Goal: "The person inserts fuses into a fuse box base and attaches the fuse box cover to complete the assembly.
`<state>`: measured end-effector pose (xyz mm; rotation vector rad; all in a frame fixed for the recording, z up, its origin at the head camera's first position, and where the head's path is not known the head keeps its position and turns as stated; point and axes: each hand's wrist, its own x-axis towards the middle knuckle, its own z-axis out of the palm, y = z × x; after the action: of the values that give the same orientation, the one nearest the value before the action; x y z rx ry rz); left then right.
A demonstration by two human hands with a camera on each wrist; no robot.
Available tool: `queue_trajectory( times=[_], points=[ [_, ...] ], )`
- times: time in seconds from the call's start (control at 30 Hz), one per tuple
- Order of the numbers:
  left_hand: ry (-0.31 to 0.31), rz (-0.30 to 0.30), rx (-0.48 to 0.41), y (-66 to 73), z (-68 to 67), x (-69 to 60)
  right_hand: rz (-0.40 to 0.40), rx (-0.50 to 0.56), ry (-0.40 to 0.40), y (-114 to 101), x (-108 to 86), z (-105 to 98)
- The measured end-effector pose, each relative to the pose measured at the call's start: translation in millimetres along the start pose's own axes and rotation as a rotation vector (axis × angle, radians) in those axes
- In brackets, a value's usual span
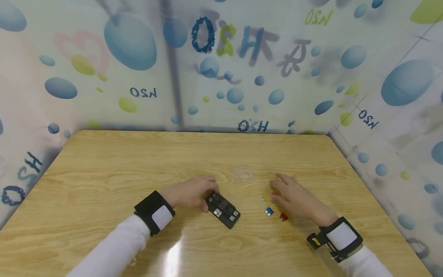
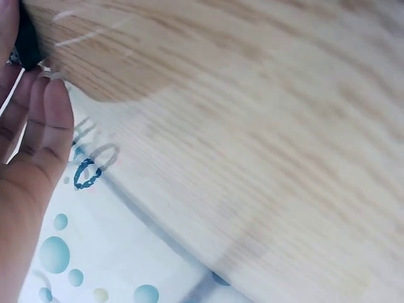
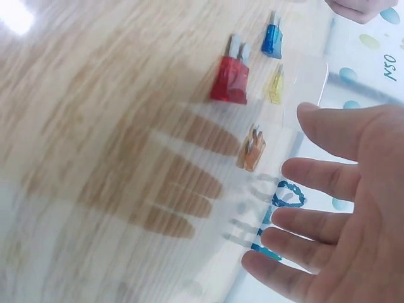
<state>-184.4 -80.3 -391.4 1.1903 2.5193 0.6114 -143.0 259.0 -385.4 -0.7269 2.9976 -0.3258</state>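
Note:
My left hand [image 1: 192, 192] grips the far left end of a black fuse block [image 1: 223, 209] with metal contacts on its top. Only a dark edge of the block [image 2: 28, 41] shows past the fingers in the left wrist view. My right hand [image 1: 299, 198] hovers with spread fingers and holds nothing. Beside it on the table lie a red blade fuse [image 3: 230, 82], a blue blade fuse [image 3: 272, 41] and a yellow blade fuse [image 3: 276, 86]. An orange blade fuse [image 3: 252, 153], nearest the fingertips in the right wrist view, is hidden in the head view.
A clear plastic cover [image 1: 243, 175] lies on the wooden table [image 1: 138, 161] behind the fuses, between the two hands. Walls with printed dots [image 1: 235, 95] rise at the table's back and sides.

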Motion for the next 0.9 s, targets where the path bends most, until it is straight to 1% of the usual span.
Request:
queue_trajectory(
  times=[0.13, 0.3, 0.43, 0.53, 0.67, 0.8, 0.83, 0.9],
  points=[
    [-0.011, 0.001, -0.023, -1.7, -0.8, 0.7, -0.006, 0.006, -0.004, -1, 0.4, 1],
    [-0.027, -0.026, -0.058, -4.0, -1.2, 1.2, -0.035, 0.03, -0.005, -3, 3.5, 0],
    [-0.034, -0.043, -0.088, -4.6, -1.3, 1.4, -0.066, 0.117, -0.034, -4, 8.1, -1],
    [-0.036, -0.054, -0.123, -5.7, -1.9, 1.5, -0.066, 0.176, -0.072, -5, 12.4, -2],
    [-0.041, -0.065, -0.168, -9.1, -0.8, 2.2, -0.011, 0.211, -0.096, -6, 18.5, 0],
    [-0.054, -0.067, -0.187, -11.3, 0.9, 3.5, 0.1, 0.246, -0.104, -10, 22.2, 3],
    [-0.055, -0.069, -0.19, -11.7, 1.4, 3.5, 0.132, 0.245, -0.108, -12, 22.7, 4],
    [-0.055, -0.077, -0.196, -11.1, 1.3, 3.0, 0.167, 0.23, -0.108, -15, 23.7, 5]
  ],
)
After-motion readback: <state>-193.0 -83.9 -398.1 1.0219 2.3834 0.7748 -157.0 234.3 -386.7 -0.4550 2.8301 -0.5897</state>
